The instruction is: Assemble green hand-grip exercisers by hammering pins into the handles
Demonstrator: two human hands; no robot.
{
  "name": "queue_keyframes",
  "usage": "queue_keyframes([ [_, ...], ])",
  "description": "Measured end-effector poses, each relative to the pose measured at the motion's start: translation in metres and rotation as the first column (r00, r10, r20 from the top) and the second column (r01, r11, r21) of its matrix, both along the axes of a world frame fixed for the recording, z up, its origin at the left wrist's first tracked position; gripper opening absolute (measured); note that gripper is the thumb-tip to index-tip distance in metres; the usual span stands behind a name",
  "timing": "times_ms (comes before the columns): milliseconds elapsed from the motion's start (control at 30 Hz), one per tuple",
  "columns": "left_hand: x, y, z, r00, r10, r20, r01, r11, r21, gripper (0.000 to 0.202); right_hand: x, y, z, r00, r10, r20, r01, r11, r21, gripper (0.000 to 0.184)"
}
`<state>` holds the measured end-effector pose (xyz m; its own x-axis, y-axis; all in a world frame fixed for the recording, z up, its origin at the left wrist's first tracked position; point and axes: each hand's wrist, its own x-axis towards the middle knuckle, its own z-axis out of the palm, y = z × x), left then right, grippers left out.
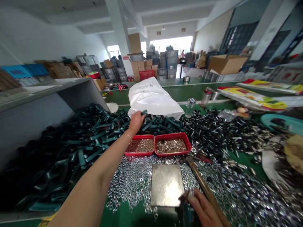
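My left hand [137, 122] is stretched far forward, closed on a small dark green plastic part [144, 112] whose end sticks out past the fingers. It hovers in front of a white sack [151, 97], over a heap of dark green plastic parts [163, 124]. At the lower edge, my right hand [203, 208] is closed around a dark green part [186, 212], blurred and partly cut off. That hand is beside the front right corner of a square metal plate [167, 183]. Close to it on the right lies a hammer [203, 183] with a wooden handle.
Two red trays [155, 154] of small metal pieces stand behind the plate. Loose metal rings [132, 176] surround it. Black knobs with metal studs [208, 129] are heaped at right, more green parts [94, 135] at left. A glass jar [190, 107] stands behind.
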<state>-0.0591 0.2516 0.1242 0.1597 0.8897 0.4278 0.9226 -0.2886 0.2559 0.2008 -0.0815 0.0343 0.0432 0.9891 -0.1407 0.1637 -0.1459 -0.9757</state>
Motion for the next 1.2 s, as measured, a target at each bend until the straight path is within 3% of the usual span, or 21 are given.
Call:
queue_keyframes([
  [100, 0.007, -0.047, 0.005, 0.984, 0.072, 0.164, -0.086, 0.993, 0.083, 0.035, 0.004, 0.012, -0.002, 0.999, 0.038, 0.039, -0.034, 0.996, -0.081, 0.036],
  [133, 0.012, -0.073, 0.004, 0.957, 0.026, 0.289, -0.055, 0.994, 0.093, 0.036, 0.004, 0.016, -0.002, 0.995, 0.056, 0.083, -0.051, 0.997, -0.066, 0.036],
  [200, 0.028, -0.135, -0.005, 0.861, -0.089, 0.501, 0.151, 0.985, -0.084, 0.034, 0.002, 0.023, -0.001, 0.976, 0.082, 0.204, -0.085, 0.996, 0.009, 0.034],
  [233, 0.036, -0.168, -0.013, 0.805, -0.092, 0.586, 0.277, 0.932, -0.235, 0.035, 0.001, 0.026, 0.000, 0.960, 0.093, 0.264, -0.108, 0.993, 0.042, 0.033],
  [300, 0.053, -0.226, -0.037, 0.720, -0.007, 0.694, 0.449, 0.767, -0.458, 0.038, -0.003, 0.030, 0.005, 0.931, 0.118, 0.346, -0.152, 0.986, 0.072, 0.029],
  [333, 0.060, -0.248, -0.049, 0.704, 0.037, 0.710, 0.471, 0.724, -0.505, 0.040, -0.004, 0.031, 0.008, 0.918, 0.129, 0.375, -0.170, 0.982, 0.079, 0.028],
  [400, 0.068, -0.276, -0.070, 0.698, 0.080, 0.712, 0.460, 0.712, -0.531, 0.041, -0.006, 0.031, 0.014, 0.893, 0.142, 0.427, -0.198, 0.976, 0.089, 0.025],
  [500, 0.070, -0.290, -0.082, 0.691, 0.076, 0.718, 0.437, 0.747, -0.501, 0.042, -0.006, 0.027, 0.022, 0.858, 0.151, 0.491, -0.228, 0.968, 0.101, 0.023],
  [667, 0.074, -0.294, -0.073, 0.691, 0.061, 0.720, 0.478, 0.709, -0.519, 0.045, -0.004, 0.019, 0.030, 0.824, 0.165, 0.542, -0.268, 0.956, 0.117, 0.019],
  [733, 0.078, -0.294, -0.071, 0.710, 0.033, 0.703, 0.473, 0.718, -0.511, 0.044, -0.004, 0.019, 0.030, 0.813, 0.188, 0.551, -0.302, 0.945, 0.125, 0.018],
  [867, 0.084, -0.289, -0.070, 0.754, -0.031, 0.656, 0.440, 0.766, -0.469, 0.040, -0.002, 0.028, 0.029, 0.808, 0.185, 0.559, -0.330, 0.929, 0.169, 0.019],
  [1000, 0.086, -0.280, -0.067, 0.754, -0.035, 0.656, 0.411, 0.804, -0.429, 0.040, -0.001, 0.041, 0.028, 0.833, 0.158, 0.531, -0.313, 0.924, 0.217, 0.024],
  [1200, 0.080, -0.277, -0.066, 0.769, -0.005, 0.639, 0.359, 0.831, -0.424, 0.040, -0.005, 0.058, 0.034, 0.836, 0.249, 0.488, -0.384, 0.902, 0.197, 0.028],
])
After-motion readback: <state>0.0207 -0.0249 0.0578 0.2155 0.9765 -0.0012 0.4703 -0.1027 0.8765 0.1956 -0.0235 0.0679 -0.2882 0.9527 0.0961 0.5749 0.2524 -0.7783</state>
